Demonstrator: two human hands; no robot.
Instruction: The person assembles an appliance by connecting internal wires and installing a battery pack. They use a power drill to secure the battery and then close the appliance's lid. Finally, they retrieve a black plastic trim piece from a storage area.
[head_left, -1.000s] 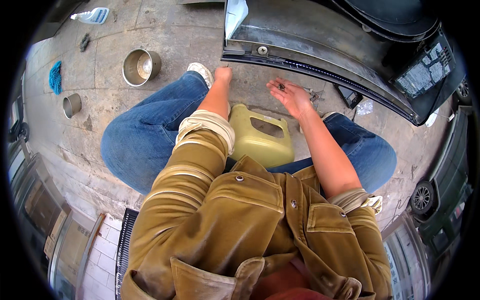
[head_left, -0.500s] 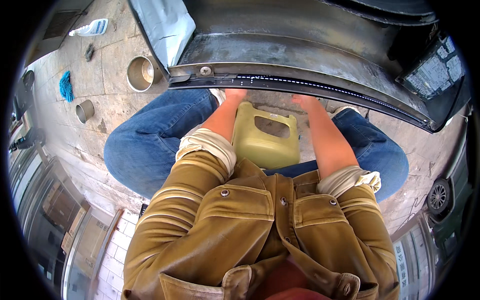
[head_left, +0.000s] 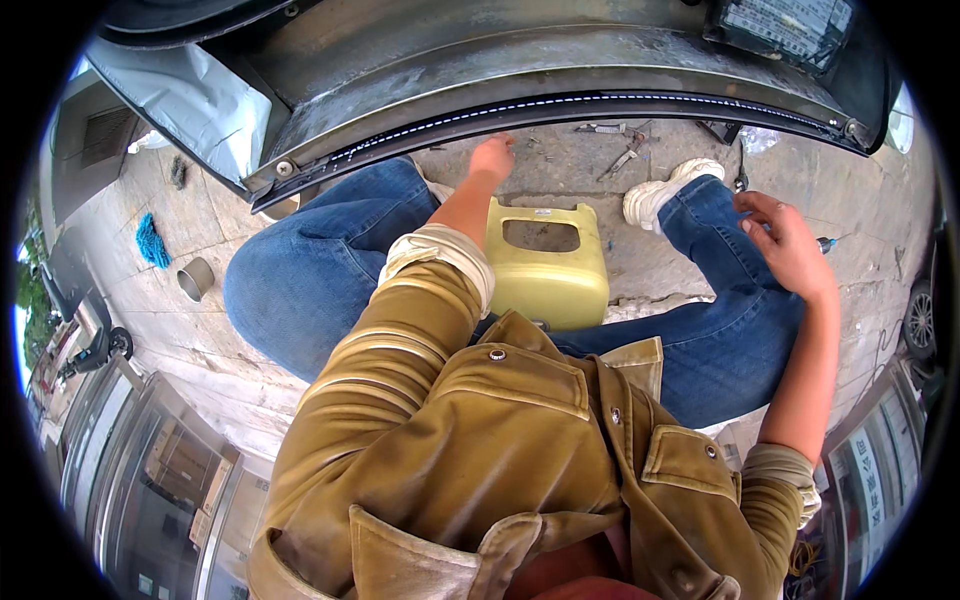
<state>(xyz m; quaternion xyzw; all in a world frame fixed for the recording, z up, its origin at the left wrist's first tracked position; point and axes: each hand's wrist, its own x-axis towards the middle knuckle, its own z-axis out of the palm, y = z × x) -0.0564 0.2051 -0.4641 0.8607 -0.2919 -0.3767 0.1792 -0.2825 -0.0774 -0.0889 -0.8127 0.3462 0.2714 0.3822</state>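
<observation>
On cracked paving (tools scattered), left hand [head_left: 492,157] and right hand [head_left: 785,243] hang open, empty.

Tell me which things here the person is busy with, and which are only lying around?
Busy with:
- left hand reaching to the dark rubber-edged rim of the grey metal car panel
- right hand above the right knee
- small metal hand tools on the ground between the hands

Lying around:
- yellow plastic stool beneath the person
- blue rag
- short metal cylinder
</observation>
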